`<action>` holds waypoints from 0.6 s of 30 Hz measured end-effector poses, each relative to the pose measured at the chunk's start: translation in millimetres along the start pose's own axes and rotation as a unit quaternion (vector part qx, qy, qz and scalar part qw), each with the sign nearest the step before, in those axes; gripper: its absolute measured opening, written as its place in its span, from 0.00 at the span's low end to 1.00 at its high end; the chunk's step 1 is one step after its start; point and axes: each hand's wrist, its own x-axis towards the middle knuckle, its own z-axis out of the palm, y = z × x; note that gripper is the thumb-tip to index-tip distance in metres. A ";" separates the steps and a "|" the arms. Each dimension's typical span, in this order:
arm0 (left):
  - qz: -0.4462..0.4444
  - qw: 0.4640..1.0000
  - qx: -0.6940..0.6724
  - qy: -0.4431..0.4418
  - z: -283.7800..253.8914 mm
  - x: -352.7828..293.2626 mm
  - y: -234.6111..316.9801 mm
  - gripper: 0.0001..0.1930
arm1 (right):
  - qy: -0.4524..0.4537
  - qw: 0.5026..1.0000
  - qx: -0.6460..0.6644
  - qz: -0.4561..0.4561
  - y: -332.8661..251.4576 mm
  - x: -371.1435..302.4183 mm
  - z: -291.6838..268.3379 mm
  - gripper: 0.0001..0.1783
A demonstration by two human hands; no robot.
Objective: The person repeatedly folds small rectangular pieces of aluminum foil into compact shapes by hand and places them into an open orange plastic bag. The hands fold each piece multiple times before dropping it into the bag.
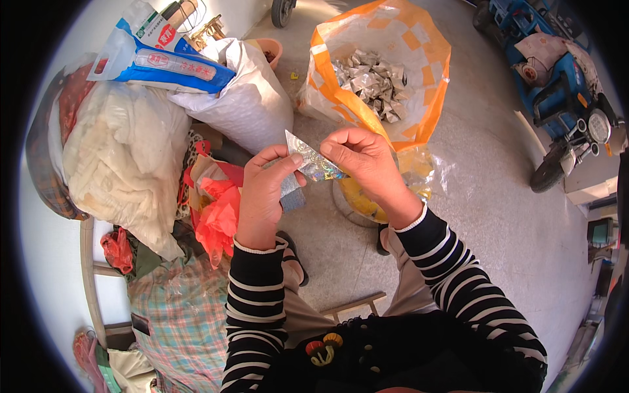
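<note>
Between my hands is a silver foil paper (314, 159) with a shiny rainbow pattern, folded to a pointed, roughly triangular shape. My left hand (263, 193) is closed on its left side, thumb on top. At the right side, my right hand (368, 162) pinches the upper edge between thumb and fingers. A greyish-blue flat piece (292, 191) shows below the left fingers; I cannot tell whether it is more paper. Beyond my right hand stands a large orange and white plastic bag (432, 82), open at the top, holding many folded silver foil pieces (377, 82).
White sacks (246, 98) and a blue and white bag (177, 69) are piled at the left, with red plastic bags (216, 206) nearer me. A plaid cloth (177, 308) lies lower left. At the upper right stands a blue vehicle (557, 92) with a headlight.
</note>
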 end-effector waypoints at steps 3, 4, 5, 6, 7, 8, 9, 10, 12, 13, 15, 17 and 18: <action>-0.005 1.000 -0.001 -0.027 1.5 -1.2 -0.1 0.09 | -0.037 0.993 0.037 0.105 0.4 0.6 -8.2 0.07; -0.012 1.000 0.003 -0.024 1.9 -1.2 -0.4 0.09 | -0.041 0.986 0.061 0.147 0.9 0.4 -9.6 0.07; -0.010 1.000 0.001 -0.029 2.1 -1.1 -0.7 0.09 | -0.049 0.983 0.084 0.159 1.1 0.5 -10.8 0.08; -0.006 0.999 -0.005 -0.034 1.9 -1.1 -1.0 0.08 | -0.057 0.978 0.108 0.170 1.2 0.6 -11.6 0.09; -0.008 0.999 -0.008 -0.043 1.4 -1.1 -1.1 0.08 | -0.071 0.972 0.138 0.177 1.3 0.8 -12.0 0.09; -0.007 0.999 -0.013 -0.052 0.9 -1.1 -1.4 0.09 | -0.079 0.969 0.148 0.181 1.2 1.3 -12.3 0.10; -0.006 0.998 -0.019 -0.061 0.2 -1.3 -1.6 0.09 | -0.093 0.965 0.164 0.180 1.1 1.7 -12.0 0.10; -0.005 0.998 -0.019 -0.064 -0.4 -1.4 -1.9 0.09 | -0.107 0.961 0.180 0.179 0.9 2.0 -11.6 0.11; -0.003 0.997 -0.022 -0.072 -1.3 -1.6 -2.7 0.09 | -0.105 0.958 0.191 0.187 0.0 1.8 -9.9 0.08; -0.003 0.997 -0.020 -0.071 -1.4 -1.5 -3.1 0.08 | -0.099 0.958 0.190 0.193 -0.8 1.2 -9.0 0.07; 0.001 0.997 -0.025 -0.076 -1.5 -1.2 -3.2 0.08 | -0.088 0.983 0.106 0.123 -2.4 -0.6 -6.0 0.05; -0.003 0.999 -0.018 -0.048 -0.7 -0.4 -2.7 0.08 | -0.082 0.994 0.029 0.062 -4.9 -2.9 -3.9 0.04; -0.004 0.999 -0.016 -0.036 -0.3 -0.3 -2.0 0.08 | -0.083 0.996 -0.002 0.035 -6.7 -3.9 -3.6 0.04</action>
